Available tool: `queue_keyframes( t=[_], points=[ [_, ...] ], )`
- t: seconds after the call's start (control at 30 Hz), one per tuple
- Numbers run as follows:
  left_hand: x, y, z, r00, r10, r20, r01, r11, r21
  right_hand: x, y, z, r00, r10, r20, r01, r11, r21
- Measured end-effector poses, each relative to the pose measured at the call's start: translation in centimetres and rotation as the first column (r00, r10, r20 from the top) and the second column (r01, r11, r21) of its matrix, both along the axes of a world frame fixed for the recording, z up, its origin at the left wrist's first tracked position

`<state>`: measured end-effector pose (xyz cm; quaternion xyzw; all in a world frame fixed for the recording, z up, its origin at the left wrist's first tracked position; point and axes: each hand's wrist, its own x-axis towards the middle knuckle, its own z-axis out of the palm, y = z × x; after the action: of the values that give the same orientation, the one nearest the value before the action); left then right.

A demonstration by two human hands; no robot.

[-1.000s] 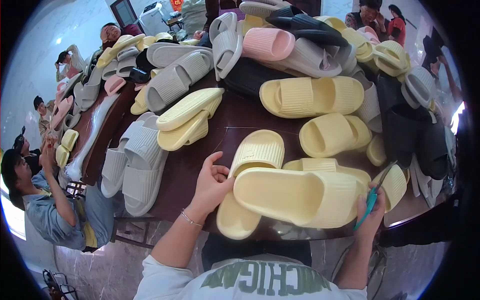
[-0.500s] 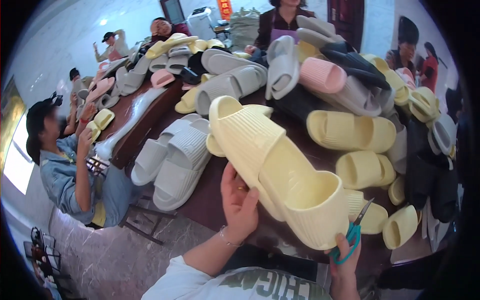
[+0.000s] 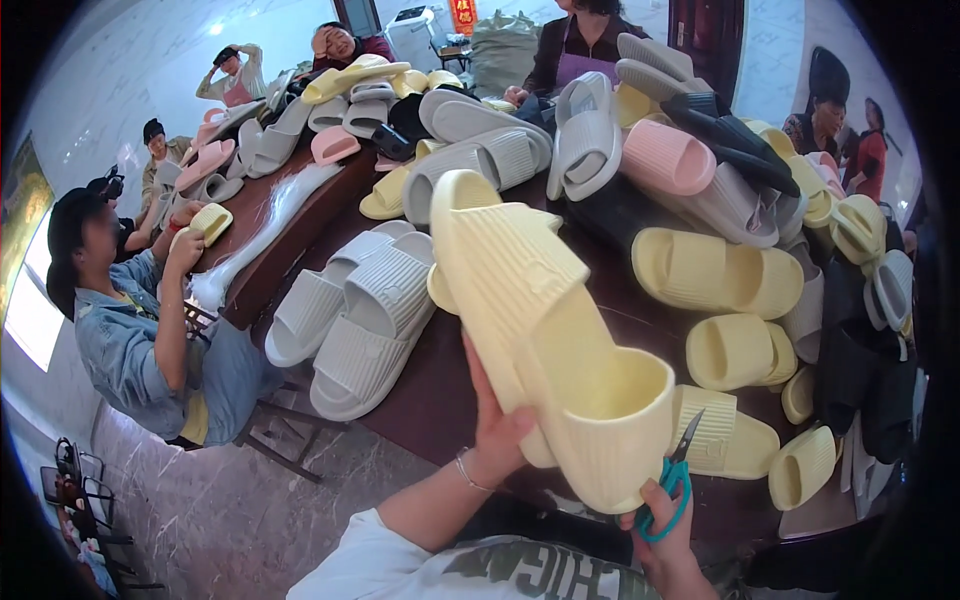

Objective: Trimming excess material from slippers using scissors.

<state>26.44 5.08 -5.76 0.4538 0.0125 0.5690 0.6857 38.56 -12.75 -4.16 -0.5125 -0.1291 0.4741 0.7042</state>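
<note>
A pair of pale yellow ribbed slippers [image 3: 535, 290], nested one into the other, is held tilted over the near table edge. My left hand [image 3: 500, 425] grips them from the left side, its thumb on the slipper's edge and its other fingers partly hidden behind. In my right hand [image 3: 665, 535] are scissors [image 3: 672, 495] with teal handles, their dark blades pointing up and away. That hand's fingers also touch the slippers' lower end. Left of them, grey slippers [image 3: 365, 320] lie on the dark table [image 3: 440, 400]; to the right lie more yellow slippers [image 3: 715, 270].
Grey, pink, black and yellow slippers are heaped at the back, with a pink one [image 3: 668, 157] near the top. A co-worker in a blue shirt [image 3: 130, 330] sits at the left with a yellow slipper [image 3: 210, 222]. Other people stand or sit around the table. A stool [image 3: 290, 430] stands at the left.
The slippers have swung more upright, their lower end shifting left. My right hand with the scissors has moved left along with them. The view has shifted slightly.
</note>
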Motion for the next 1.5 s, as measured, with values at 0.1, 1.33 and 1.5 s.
queue_keyframes(
  t=[0.1,1.33,1.5],
  points=[
    [-0.4,-1.8,-1.5,0.995,-0.089,-0.033,0.088,0.995,-0.052,-0.1,0.7,-0.4,0.999,0.003,-0.051,-0.003,1.000,0.008],
    [-16.1,3.0,-2.1,0.887,0.273,-0.372,-0.376,0.896,-0.238,1.5,13.2,0.8,0.917,-0.325,0.231,0.309,0.945,0.104],
    [-15.7,3.8,-1.1,0.495,0.428,-0.757,-0.476,0.862,0.176,4.2,5.3,-0.1,0.794,-0.348,0.498,0.371,0.927,0.057]
  ],
)
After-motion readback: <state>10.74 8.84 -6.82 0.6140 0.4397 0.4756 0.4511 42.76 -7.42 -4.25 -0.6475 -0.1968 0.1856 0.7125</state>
